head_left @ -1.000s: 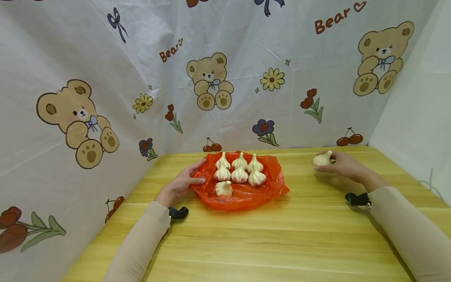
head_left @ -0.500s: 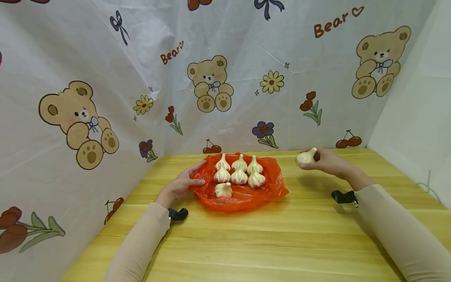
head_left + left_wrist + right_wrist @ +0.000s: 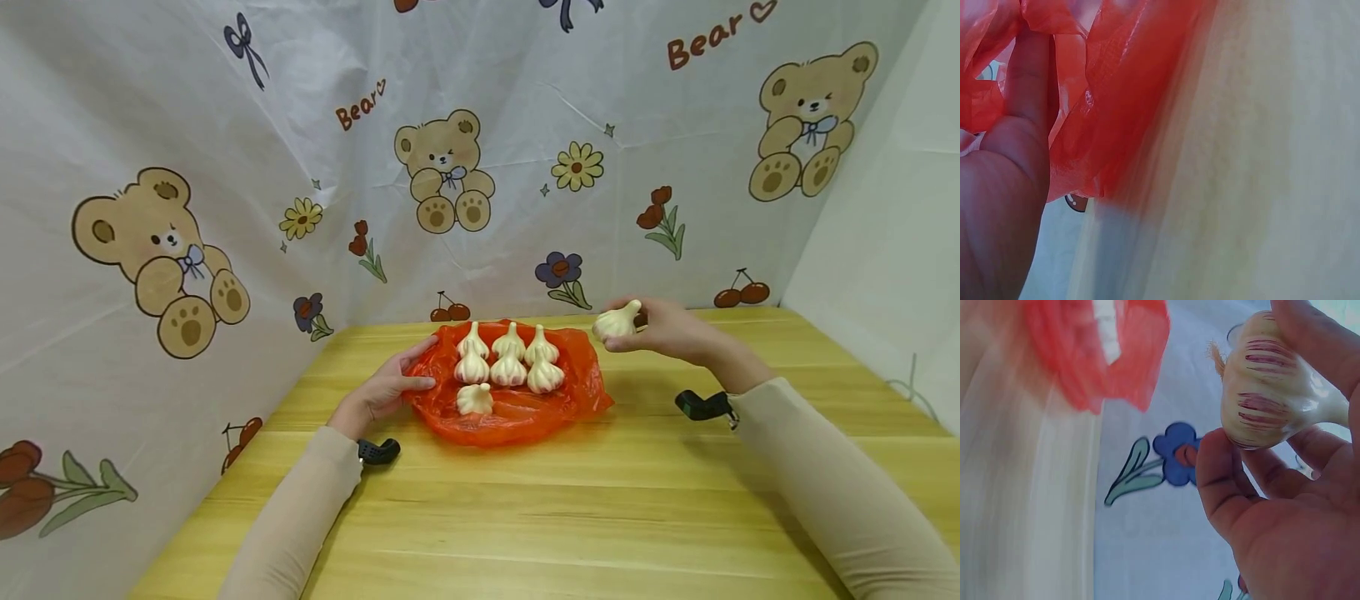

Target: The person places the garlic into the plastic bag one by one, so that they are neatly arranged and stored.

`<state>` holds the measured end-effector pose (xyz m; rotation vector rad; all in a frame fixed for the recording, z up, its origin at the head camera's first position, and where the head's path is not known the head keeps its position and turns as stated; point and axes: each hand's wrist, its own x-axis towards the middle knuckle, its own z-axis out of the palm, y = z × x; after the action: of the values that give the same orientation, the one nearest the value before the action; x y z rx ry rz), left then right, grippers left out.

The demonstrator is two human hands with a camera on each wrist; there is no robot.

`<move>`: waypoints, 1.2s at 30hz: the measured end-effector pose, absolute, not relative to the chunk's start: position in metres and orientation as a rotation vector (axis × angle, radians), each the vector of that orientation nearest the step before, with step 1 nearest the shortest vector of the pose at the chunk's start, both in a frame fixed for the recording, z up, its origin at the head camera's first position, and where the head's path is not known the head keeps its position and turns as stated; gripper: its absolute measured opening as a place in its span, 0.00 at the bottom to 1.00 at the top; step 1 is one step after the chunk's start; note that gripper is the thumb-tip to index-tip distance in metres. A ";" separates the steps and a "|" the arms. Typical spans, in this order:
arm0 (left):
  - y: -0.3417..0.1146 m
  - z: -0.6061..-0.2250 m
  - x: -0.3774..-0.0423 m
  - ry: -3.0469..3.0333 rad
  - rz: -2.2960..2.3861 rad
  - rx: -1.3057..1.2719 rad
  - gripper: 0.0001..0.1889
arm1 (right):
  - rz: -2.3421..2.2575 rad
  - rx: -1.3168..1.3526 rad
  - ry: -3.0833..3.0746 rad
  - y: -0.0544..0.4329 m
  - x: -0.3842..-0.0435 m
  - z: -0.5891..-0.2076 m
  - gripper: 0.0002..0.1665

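Note:
A garlic bulb (image 3: 617,323) with purple-red streaks is pinched between the thumb and fingers of my right hand (image 3: 675,335). The hand is raised above the table, just right of the red plastic bag (image 3: 517,429). In the right wrist view the held garlic bulb (image 3: 1263,394) shows its root tuft and pale stem. My left hand (image 3: 386,387) holds the bag's left edge, and in the left wrist view the red plastic (image 3: 1116,106) partly covers its fingertips. Several white garlic bulbs (image 3: 508,371) stand in rows in the opened bag, with a single garlic bulb (image 3: 475,399) in front at the left.
The bag lies on a light wooden table (image 3: 510,525). Behind and to the left hangs a white cloth (image 3: 510,267) printed with bears and flowers. A thin pale cord (image 3: 915,390) is at the table's right edge.
My right hand has moved left and slightly up with the garlic bulb, closer to the bag. The left hand stays at the bag's edge, and the bulbs in the bag keep their places.

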<state>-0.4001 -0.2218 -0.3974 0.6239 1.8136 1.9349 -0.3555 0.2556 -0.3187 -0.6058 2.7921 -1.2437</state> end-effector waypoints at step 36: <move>-0.221 -0.396 -0.401 1.827 1.950 0.591 0.45 | -0.946 -0.980 2.529 0.155 -0.402 -0.320 0.34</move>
<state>-0.4006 -0.2206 -0.3961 0.5914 1.8275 1.9499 -0.4018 0.1548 -0.3198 -0.9801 2.5292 -0.9460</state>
